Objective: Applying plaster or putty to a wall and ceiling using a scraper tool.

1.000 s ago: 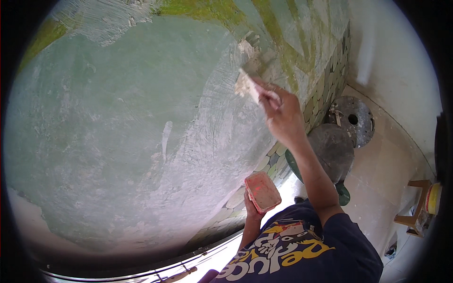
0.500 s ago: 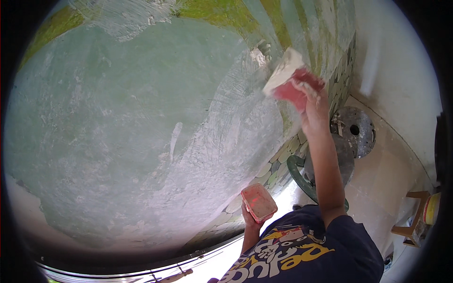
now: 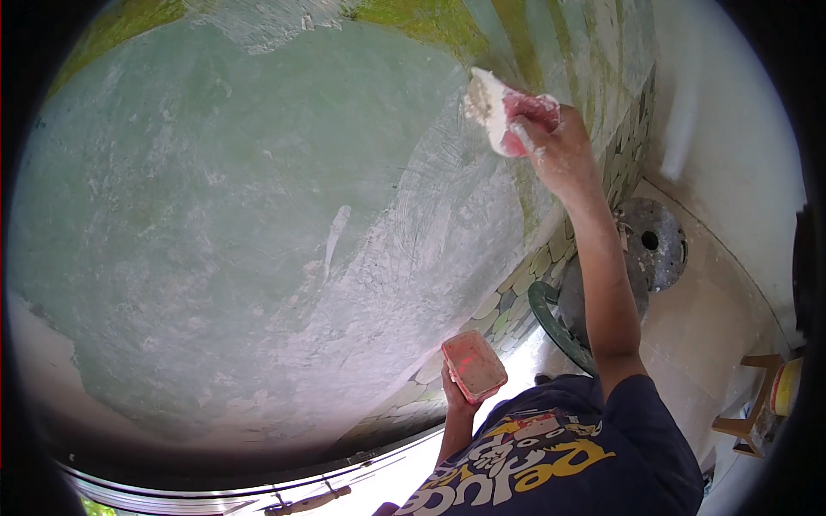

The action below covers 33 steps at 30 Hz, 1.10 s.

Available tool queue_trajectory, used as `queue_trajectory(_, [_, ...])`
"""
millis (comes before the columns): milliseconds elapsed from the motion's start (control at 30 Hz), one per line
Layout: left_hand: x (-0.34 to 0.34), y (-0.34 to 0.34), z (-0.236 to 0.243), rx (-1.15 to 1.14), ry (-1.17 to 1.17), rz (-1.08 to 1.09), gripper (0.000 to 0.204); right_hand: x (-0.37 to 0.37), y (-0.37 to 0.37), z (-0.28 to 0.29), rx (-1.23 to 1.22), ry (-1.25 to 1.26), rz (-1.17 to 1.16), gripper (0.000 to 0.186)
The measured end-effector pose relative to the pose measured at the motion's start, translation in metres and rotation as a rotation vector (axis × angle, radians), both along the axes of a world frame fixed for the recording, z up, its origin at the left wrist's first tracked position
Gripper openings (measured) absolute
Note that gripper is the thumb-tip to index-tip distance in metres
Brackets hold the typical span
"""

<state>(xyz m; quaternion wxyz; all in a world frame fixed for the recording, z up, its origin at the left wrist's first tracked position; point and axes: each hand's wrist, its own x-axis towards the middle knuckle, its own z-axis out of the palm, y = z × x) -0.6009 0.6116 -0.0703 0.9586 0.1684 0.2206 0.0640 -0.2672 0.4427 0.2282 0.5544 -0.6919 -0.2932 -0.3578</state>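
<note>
In my right hand is a red putty spreader, the fingers closed round it and dusted with white. Pale putty coats the spreader's blade, which is at the upper right of the green wall, over the edge of a whitish smeared patch. Whether the blade touches the wall I cannot tell. Low in front of my body, my left hand grips a red rectangular plastic tub from its left side. The tub's inside looks smeared with pale residue.
Yellow-green painted bands cross the wall's top. Stone-patterned tiling runs along its right side. Beyond my right arm are a grey round disc with a hole, a dark green curved handle and a small brown stool.
My right hand has shifted a little left and up with the spreader, whose blade now covers the spot where a lump of putty showed. My left hand and the tub stay nearly in place.
</note>
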Motion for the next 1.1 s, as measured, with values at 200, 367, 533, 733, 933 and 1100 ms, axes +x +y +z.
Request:
queue_trajectory(200, [-0.011, 0.006, -0.001, 0.002, -0.045, 0.004, 0.061, -0.063, 0.033, 0.012, 0.200, 0.381, 0.538, 0.015])
queue_trajectory(367, [-0.018, -0.002, -0.010, 0.050, -0.101, 0.002, 0.065, -0.100, 0.037, -0.025, 0.566, 0.942, 1.076, 0.022])
queue_trajectory(533, [-0.045, -0.002, -0.004, 0.008, -0.112, 0.021, 0.066, -0.115, 0.036, -0.084, 0.625, 1.205, 1.222, 0.040])
queue_trajectory(733, [-0.077, 0.004, -0.010, -0.031, -0.081, 0.039, 0.069, -0.152, 0.010, -0.142, 0.806, 1.328, 0.940, 0.042])
queue_trajectory(933, [-0.106, -0.001, -0.013, -0.028, 0.063, 0.226, 0.077, -0.183, -0.034, -0.195, 1.001, 1.330, 0.743, 0.034])
queue_trajectory(1100, [-0.126, 0.025, -0.017, -0.327, -0.121, 0.182, 0.071, -0.198, -0.057, -0.176, 0.893, 1.328, 0.632, 0.031])
